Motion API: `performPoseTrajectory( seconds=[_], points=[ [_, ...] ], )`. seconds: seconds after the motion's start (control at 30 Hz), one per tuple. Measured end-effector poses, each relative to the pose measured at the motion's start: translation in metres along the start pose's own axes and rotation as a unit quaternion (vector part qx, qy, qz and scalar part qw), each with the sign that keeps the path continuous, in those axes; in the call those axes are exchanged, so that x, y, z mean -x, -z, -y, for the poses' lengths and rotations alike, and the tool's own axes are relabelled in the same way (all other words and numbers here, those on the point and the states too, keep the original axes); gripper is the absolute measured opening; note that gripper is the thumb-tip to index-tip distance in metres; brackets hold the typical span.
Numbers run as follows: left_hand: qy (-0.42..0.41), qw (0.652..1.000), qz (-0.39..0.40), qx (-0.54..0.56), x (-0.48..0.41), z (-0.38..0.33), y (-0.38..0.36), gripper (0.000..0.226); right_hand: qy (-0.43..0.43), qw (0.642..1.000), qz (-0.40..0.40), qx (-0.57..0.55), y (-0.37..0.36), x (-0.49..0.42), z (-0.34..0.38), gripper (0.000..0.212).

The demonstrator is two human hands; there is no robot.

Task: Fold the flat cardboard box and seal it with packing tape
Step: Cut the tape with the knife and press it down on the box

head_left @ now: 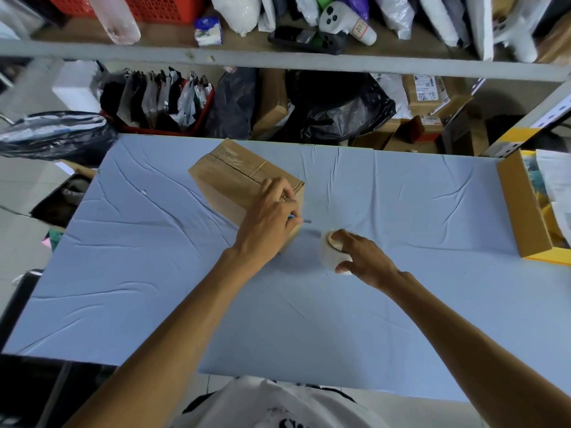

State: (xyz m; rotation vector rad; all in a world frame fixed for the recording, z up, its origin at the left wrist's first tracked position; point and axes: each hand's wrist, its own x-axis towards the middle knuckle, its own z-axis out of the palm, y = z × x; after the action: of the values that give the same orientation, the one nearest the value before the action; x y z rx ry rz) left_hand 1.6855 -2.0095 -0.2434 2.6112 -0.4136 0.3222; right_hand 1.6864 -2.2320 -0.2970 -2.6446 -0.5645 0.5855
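Blue cloth (139, 273), wrinkled, covers the table, and behind it run shelves crowded with bags and parcels. On the cloth, toward the far side and left of centre, stands the box (228, 183), already folded up into shape, with clear tape (238, 157) shining along its top seam and down the far end.

Left hand (268, 217) lies on the near right corner of the box, fingers curled around a small cutter (301, 220) — a bit of blue at the grip, a thin grey tip poking out to the right. Right hand (361, 257) is just beside the box with its fingers closed on the tape roll (332, 251), thumb on the outer face, other fingers hooked into the core. A strand appears to run from roll to box, though it is faint and hard to be sure of.

By the look of it, the box is light and probably empty: stiff along the edges, but the panels would dent under a hard press. Best held at a corner or along a folded edge, palm flat, as here. It could slide on the cloth when pulled, so it wants pinning down. Tape is slick on the back, sticky beneath; keep it taut or it curls onto itself. Mind that blade tip near the fingers.
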Motion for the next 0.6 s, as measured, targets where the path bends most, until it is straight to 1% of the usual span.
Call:
performPoseTrajectory(
  seconds=[0.07,0.13,0.23,0.3,0.4,0.47,0.53,0.6],
  points=[
    [-0.015,0.999,0.016,0.041,0.014,-0.003,-0.001,0.011,0.0,1.0,0.027,0.01,-0.005,-0.002,0.0,0.062],
    [0.011,0.991,0.081,0.102,0.036,-0.001,-0.008,0.012,-0.007,0.998,0.06,0.031,-0.011,-0.002,-0.002,0.07],
    [0.115,0.965,0.184,0.147,0.072,0.01,-0.031,0.015,-0.015,0.995,0.081,0.048,-0.02,0.002,-0.004,0.072],
    [0.181,0.944,0.222,0.164,0.087,0.02,-0.048,0.015,-0.015,0.996,0.057,0.062,-0.024,0.005,-0.003,0.068],
    [0.256,0.917,0.228,0.205,0.09,0.031,-0.066,0.018,-0.021,0.996,-0.008,0.084,-0.025,0.005,-0.002,0.061],
    [0.303,0.903,0.217,0.213,0.087,0.036,-0.073,0.022,-0.029,0.995,-0.034,0.085,-0.025,0.003,-0.003,0.061],
    [0.334,0.899,0.209,0.192,0.085,0.041,-0.08,0.025,-0.028,0.995,-0.034,0.091,-0.026,0.0,-0.003,0.062],
    [0.339,0.907,0.199,0.152,0.085,0.043,-0.087,0.024,-0.026,0.995,-0.027,0.091,-0.029,-0.001,-0.003,0.06]
  ],
)
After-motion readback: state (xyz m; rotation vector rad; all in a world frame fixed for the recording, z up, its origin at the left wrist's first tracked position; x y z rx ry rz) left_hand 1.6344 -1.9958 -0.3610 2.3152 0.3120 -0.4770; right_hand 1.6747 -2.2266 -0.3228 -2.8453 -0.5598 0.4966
